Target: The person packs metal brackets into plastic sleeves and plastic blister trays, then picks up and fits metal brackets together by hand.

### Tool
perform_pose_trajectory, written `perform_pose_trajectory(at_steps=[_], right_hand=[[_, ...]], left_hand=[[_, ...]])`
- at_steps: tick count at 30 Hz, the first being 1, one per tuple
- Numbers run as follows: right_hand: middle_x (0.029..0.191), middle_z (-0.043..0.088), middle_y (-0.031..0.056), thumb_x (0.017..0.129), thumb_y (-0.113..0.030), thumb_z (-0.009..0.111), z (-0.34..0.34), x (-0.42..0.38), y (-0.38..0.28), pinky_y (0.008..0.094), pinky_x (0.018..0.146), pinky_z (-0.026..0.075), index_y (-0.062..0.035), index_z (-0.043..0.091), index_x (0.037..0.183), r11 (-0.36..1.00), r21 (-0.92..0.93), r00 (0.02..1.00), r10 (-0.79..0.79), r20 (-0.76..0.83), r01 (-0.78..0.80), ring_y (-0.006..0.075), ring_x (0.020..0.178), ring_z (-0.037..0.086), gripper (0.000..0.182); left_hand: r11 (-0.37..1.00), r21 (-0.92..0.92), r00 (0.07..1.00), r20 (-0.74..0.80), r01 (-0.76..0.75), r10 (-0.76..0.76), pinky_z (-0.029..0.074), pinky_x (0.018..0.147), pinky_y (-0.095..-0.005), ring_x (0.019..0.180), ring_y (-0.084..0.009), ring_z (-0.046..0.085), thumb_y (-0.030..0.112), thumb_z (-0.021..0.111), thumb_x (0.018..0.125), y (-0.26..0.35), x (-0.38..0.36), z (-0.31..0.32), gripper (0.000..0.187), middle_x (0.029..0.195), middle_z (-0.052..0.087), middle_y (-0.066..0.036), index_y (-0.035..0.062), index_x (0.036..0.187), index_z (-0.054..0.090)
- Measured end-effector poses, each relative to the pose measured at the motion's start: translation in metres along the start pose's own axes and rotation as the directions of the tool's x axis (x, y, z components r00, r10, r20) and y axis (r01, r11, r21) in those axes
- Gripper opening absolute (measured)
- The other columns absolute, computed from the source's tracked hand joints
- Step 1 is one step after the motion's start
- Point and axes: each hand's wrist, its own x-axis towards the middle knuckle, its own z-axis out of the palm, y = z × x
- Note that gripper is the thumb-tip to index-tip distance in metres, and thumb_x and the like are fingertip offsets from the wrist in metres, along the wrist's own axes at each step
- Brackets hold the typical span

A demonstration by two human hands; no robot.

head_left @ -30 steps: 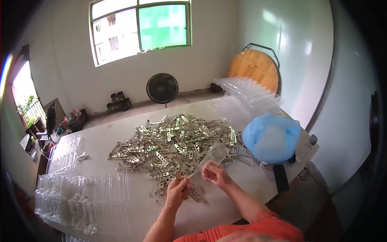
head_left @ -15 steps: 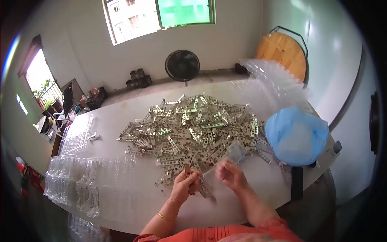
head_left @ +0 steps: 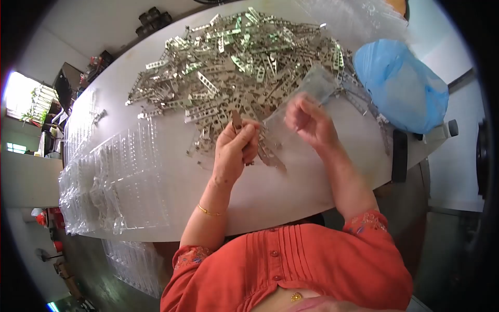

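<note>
Holding a perforated metal strip point(head_left: 236, 120) over the counter point(head_left: 291, 187).
My left hand point(head_left: 238, 143) is gripping the strip upright, just in front of the heaped metal strips point(head_left: 228, 67); my right hand point(head_left: 312, 122) is hovering beside it, fingers curling, and I cannot tell whether that grip is closing on anything. A clear plastic bag point(head_left: 316, 86) is lying just beyond.

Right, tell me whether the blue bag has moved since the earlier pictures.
No, not that I can see. Against the table, the blue bag stays near the right edge, beside the heap of metal parts; only the view has shifted.
</note>
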Motion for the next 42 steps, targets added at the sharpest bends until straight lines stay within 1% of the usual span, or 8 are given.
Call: perform_pose_trajectory(at_steps=[1, 4, 10, 21, 29, 33, 38, 42], right_hand=[[0.083, 0.061, 0.0022, 0.099, -0.022, 0.062, -0.005, 0.002, 0.001, 0.0292, 0.066, 0.046, -0.0113, 0.059, 0.092, 1.000, -0.008, 0.998, 0.012, 0.066, -0.011, 0.0134, 0.073, 0.058, 0.013], [0.083, 0.062, 0.0018, 0.100, -0.024, 0.061, 0.004, -0.002, 0.004, 0.0277, 0.067, 0.047, -0.0116, 0.059, 0.091, 0.991, -0.133, 0.999, 0.029, -0.033, -0.033, 0.0126, 0.074, 0.060, 0.015], [0.086, 0.064, 0.0020, 0.100, -0.024, 0.061, 0.002, -0.006, 0.004, 0.0274, 0.067, 0.049, -0.0114, 0.061, 0.094, 0.978, -0.209, 0.998, 0.001, -0.056, -0.013, 0.0111, 0.075, 0.061, 0.014], [0.086, 0.064, 0.0005, 0.100, -0.026, 0.062, 0.010, -0.005, 0.007, 0.0269, 0.067, 0.051, -0.0099, 0.062, 0.098, 0.942, -0.331, 0.998, 0.058, 0.027, -0.045, 0.0101, 0.075, 0.062, 0.017], [0.083, 0.064, 0.0006, 0.101, -0.026, 0.061, 0.011, -0.004, 0.000, 0.0251, 0.063, 0.049, -0.0080, 0.063, 0.103, 0.917, -0.388, 0.984, -0.146, -0.101, 0.096, 0.0091, 0.071, 0.062, 0.019], [0.084, 0.063, -0.0007, 0.102, -0.024, 0.059, 0.014, -0.003, 0.003, 0.0250, 0.062, 0.047, -0.0100, 0.064, 0.105, 0.904, -0.421, 0.986, -0.133, -0.104, 0.078, 0.0091, 0.071, 0.059, 0.015], [0.080, 0.063, -0.0004, 0.101, -0.025, 0.061, 0.012, -0.005, 0.001, 0.0247, 0.061, 0.046, -0.0083, 0.066, 0.101, 0.822, -0.553, 0.969, -0.225, -0.099, 0.135, 0.0091, 0.068, 0.058, 0.017], [0.080, 0.064, 0.0009, 0.102, -0.026, 0.060, 0.013, -0.006, -0.002, 0.0247, 0.060, 0.048, -0.0063, 0.065, 0.100, 0.836, -0.521, 0.950, -0.280, -0.140, 0.170, 0.0090, 0.069, 0.060, 0.020]], left_hand=[[1.000, -0.002, 1.000, 0.026, -0.003, 0.003, 0.027, 0.043, -0.0217, 0.049, -0.0049, 0.034, 0.016, 0.054, 0.102, -0.002, -0.001, -0.002, 0.014, 0.070, 0.050, 0.000, 0.0039, 0.107, 0.057], [1.000, -0.020, 0.996, 0.090, -0.021, 0.023, 0.027, 0.043, -0.0210, 0.049, -0.0044, 0.033, 0.014, 0.055, 0.101, -0.004, 0.002, -0.001, 0.016, 0.069, 0.048, 0.001, 0.0035, 0.113, 0.055], [0.995, 0.096, 0.998, 0.056, -0.024, 0.019, 0.025, 0.043, -0.0203, 0.048, -0.0035, 0.032, 0.007, 0.057, 0.095, 0.001, 0.000, 0.007, 0.026, 0.065, 0.045, 0.004, -0.0010, 0.119, 0.053], [0.984, 0.176, 0.999, -0.013, -0.031, 0.034, 0.023, 0.043, -0.0205, 0.047, -0.0022, 0.029, 0.015, 0.065, 0.098, -0.007, 0.000, 0.005, 0.010, 0.061, 0.042, 0.007, 0.0068, 0.103, 0.060], [0.983, 0.172, 0.990, -0.117, -0.056, 0.077, 0.023, 0.042, -0.0197, 0.047, -0.0014, 0.030, 0.014, 0.066, 0.097, -0.004, 0.001, 0.007, 0.008, 0.062, 0.044, 0.008, 0.0085, 0.098, 0.060], [0.983, 0.182, 0.996, -0.081, -0.014, 0.030, 0.024, 0.042, -0.0197, 0.048, -0.0014, 0.030, 0.015, 0.066, 0.097, -0.003, 0.000, 0.005, 0.008, 0.063, 0.044, 0.008, 0.0090, 0.097, 0.061], [0.971, 0.238, 0.979, -0.185, -0.035, 0.081, 0.024, 0.042, -0.0198, 0.048, -0.0016, 0.031, 0.016, 0.067, 0.097, -0.008, 0.003, 0.003, 0.009, 0.062, 0.044, 0.007, 0.0097, 0.093, 0.061], [0.969, 0.243, 0.973, -0.213, -0.038, 0.091, 0.024, 0.042, -0.0198, 0.048, -0.0017, 0.031, 0.016, 0.066, 0.098, -0.009, 0.003, 0.004, 0.009, 0.062, 0.045, 0.007, 0.0098, 0.093, 0.061]])
